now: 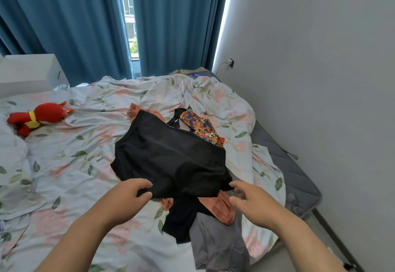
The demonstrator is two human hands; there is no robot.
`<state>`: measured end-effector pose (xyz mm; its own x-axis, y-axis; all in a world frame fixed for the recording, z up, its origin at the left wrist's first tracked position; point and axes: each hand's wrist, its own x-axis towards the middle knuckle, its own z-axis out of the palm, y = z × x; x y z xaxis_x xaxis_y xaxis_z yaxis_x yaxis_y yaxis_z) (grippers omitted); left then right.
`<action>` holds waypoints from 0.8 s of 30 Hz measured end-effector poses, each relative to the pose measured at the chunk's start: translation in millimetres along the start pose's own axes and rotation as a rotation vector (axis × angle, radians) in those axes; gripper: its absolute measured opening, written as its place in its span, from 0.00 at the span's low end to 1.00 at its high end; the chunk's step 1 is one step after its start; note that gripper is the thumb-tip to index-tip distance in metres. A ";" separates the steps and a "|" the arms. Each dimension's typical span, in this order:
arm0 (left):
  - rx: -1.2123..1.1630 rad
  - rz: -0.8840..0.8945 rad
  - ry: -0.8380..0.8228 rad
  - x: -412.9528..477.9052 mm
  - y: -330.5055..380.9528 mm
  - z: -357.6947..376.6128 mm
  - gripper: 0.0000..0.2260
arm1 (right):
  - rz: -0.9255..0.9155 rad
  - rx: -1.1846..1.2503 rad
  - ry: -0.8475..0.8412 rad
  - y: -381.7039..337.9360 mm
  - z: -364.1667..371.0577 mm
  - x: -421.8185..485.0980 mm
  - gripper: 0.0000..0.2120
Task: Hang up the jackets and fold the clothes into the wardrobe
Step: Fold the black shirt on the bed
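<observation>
A bedroom: a bed under a rumpled floral sheet (74, 154) fills most of the view, its grey mattress (288, 169) bare along the right edge, beside a plain white wall (310, 57). A socket (230, 63) with a cable plugged in sits low on that wall, near the bed's far corner. Teal curtains (74, 25) hang behind the bed, parted by a narrow gap (130, 15) that shows buildings outside. A white cabinet (27, 72) stands at the far left, and a red plush toy (36, 117) lies on the sheet just in front of it. The clothes are heaped mid-bed, towards the right: a black top (171, 154) is spread over the pile, with a patterned piece (201, 127) showing behind it, a pink one (220, 207) under its near edge, and a grey one (218, 244) trailing towards the near side. The left hand (130, 194) pinches the black top's near hem between thumb and fingers. The right hand (250, 199) is beside the top's near right corner, fingers loosely spread with nothing between them; whether the fingertips touch the cloth cannot be told.
</observation>
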<state>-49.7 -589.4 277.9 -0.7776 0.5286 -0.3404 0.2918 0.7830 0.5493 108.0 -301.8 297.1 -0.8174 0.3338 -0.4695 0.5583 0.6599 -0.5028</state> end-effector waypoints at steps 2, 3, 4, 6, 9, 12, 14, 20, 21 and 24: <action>-0.014 -0.002 -0.024 9.7 -5.5 8.2 0.17 | 0.012 0.009 -0.013 1.5 6.8 6.6 0.26; -0.028 -0.003 -0.036 14.4 -7.0 12.9 0.17 | 0.019 0.015 -0.023 3.2 10.3 9.7 0.26; -0.044 -0.006 -0.048 19.1 -7.6 18.1 0.17 | 0.026 0.022 -0.033 5.6 13.4 12.8 0.26; -0.083 -0.015 -0.066 28.6 -6.3 28.6 0.17 | 0.041 0.033 -0.054 11.7 19.0 20.0 0.25; -0.136 -0.023 -0.091 46.2 1.4 48.2 0.17 | 0.064 0.044 -0.078 24.4 23.6 36.5 0.25; -0.176 -0.048 -0.126 68.2 8.5 73.7 0.16 | 0.079 0.066 -0.104 42.2 26.6 62.6 0.24; -0.185 -0.070 -0.143 85.2 13.1 93.0 0.15 | 0.096 0.094 -0.122 57.8 28.3 85.3 0.24; -0.228 -0.188 -0.226 144.9 22.1 171.8 0.17 | 0.189 0.205 -0.195 113.8 47.5 166.6 0.25; -0.233 -0.204 -0.239 155.2 22.9 187.6 0.18 | 0.217 0.226 -0.197 122.2 51.5 181.5 0.26; -0.217 -0.242 -0.295 180.5 26.4 226.2 0.17 | 0.311 0.310 -0.161 148.3 67.3 227.9 0.26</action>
<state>-56.4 -399.2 58.3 -0.6078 0.4336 -0.6653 -0.0276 0.8258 0.5633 14.2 -173.2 66.6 -0.5857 0.3590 -0.7267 0.8095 0.3049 -0.5018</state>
